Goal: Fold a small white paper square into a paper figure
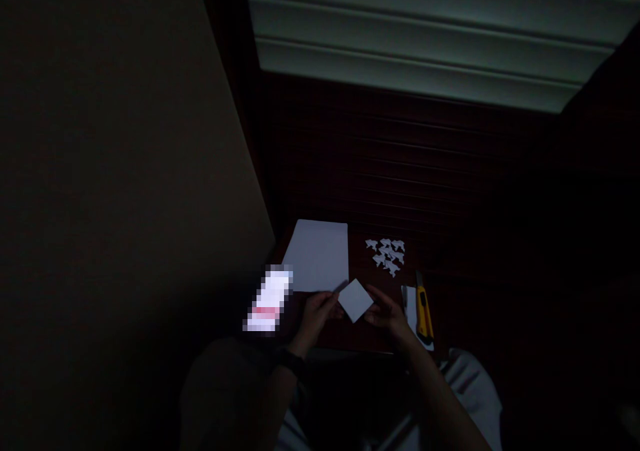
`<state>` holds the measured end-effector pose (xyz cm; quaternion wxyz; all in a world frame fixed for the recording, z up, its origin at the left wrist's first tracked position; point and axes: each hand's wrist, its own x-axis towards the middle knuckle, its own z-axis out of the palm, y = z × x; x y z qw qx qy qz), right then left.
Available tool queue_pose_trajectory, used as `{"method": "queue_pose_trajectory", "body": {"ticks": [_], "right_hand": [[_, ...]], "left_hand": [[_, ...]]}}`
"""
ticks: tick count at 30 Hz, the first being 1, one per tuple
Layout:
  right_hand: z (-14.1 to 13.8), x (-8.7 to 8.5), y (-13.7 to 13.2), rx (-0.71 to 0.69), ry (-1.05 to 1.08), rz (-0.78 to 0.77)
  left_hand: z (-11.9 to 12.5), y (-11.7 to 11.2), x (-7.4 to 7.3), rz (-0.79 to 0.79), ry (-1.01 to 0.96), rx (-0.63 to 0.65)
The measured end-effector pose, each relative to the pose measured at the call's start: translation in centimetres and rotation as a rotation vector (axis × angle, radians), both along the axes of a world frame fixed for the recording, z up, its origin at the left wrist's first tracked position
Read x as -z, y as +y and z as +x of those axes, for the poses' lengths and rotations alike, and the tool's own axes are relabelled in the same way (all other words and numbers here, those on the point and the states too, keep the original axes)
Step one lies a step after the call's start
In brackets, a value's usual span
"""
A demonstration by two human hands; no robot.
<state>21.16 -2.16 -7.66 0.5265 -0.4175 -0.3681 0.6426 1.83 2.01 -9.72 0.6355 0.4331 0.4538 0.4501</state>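
Head view, dimly lit, with clock directions taken from the paper between the hands. A plain wall fills the side towards 10 o'clock; a pale slatted panel spans 12 to 1. Below lies a dark reddish desk. On it, at 11 o'clock, is a flat white rectangle, perhaps paper. A glowing, pixelated screen, probably a phone's, sits at 9. The left hand has its grip closed on the left corner of a white paper square, turned like a diamond. The right hand has fingers parted around the opposite corner; whether they pinch it I cannot tell. A yellow utility knife lies at 3, beside a white paper strip. Smallest are white paper figures, clustered at 1. The step in hand looks like positioning the square, still flat; the next move seems to call for both hands steadying its corners evenly.
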Motion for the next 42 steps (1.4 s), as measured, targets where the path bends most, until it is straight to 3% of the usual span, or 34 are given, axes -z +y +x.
{"method": "queue_pose_trajectory", "body": {"ticks": [7, 14, 29, 34, 42], "right_hand": [[-0.1, 1.9, 0.2, 0.021, -0.019, -0.011], [0.1, 1.6, 0.2, 0.015, -0.027, -0.003], [0.2, 0.8, 0.1, 0.005, 0.094, -0.030], [0.5, 0.5, 0.1, -0.084, 0.024, -0.047], [0.3, 0.6, 0.1, -0.132, -0.014, -0.033]], "left_hand": [[0.0, -0.2, -0.2, -0.017, -0.031, 0.042], [0.1, 0.2, 0.0, -0.094, -0.080, 0.046], [0.1, -0.3, -0.6, 0.157, 0.034, 0.143], [-0.3, -0.1, -0.6, 0.269, 0.068, 0.278], [0.2, -0.1, 0.5, 0.243, 0.170, 0.260]]}}
